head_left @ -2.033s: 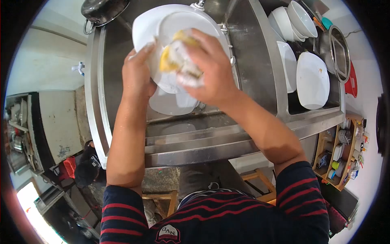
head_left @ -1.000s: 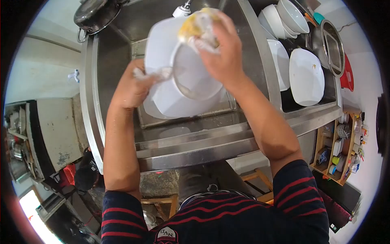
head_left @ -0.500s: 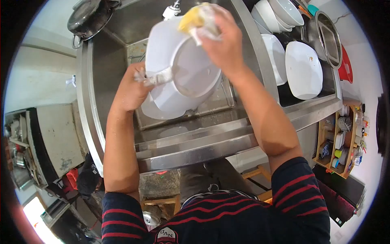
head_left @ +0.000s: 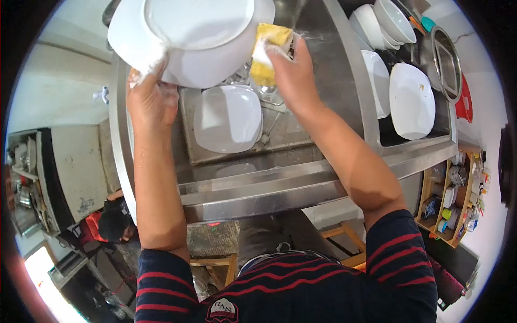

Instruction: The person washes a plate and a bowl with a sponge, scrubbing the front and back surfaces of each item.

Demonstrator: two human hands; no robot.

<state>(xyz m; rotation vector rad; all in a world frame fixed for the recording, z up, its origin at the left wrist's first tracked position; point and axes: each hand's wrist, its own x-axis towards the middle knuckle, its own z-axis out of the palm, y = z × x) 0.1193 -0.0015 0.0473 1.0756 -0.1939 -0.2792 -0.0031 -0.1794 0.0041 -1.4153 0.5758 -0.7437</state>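
Presently, a white plate (head_left: 199,16) is held up over the sink (head_left: 336,75), at eleven o'clock in the view, its raised oval ring facing the camera and its far edge out of frame. The left hand (head_left: 148,99) grips the plate's near edge at its seven o'clock side; white foam (head_left: 153,59) covers the thumb area. The right hand (head_left: 293,70), at twelve to one o'clock, is closed around a yellow sponge (head_left: 273,34), which carries foam as well. The sponge sits at the plate's four o'clock edge; whether the two touch cannot be told.

Below the held plate, toward its five o'clock, a smaller white plate (head_left: 226,116) lies in the sink, with the edge of another piece visible beneath it. Clear items beside it are too obscured to identify.

Outward at two o'clock, beyond the sink's rim, stands an oblong white dish (head_left: 412,107) bearing small food remnants, with another white dish (head_left: 377,81) just beside it. White bowls (head_left: 366,24) lean together above these, nearer one o'clock. A metal basin (head_left: 447,64) leans to their right. At ten o'clock, a white tap (head_left: 102,95) is noted.
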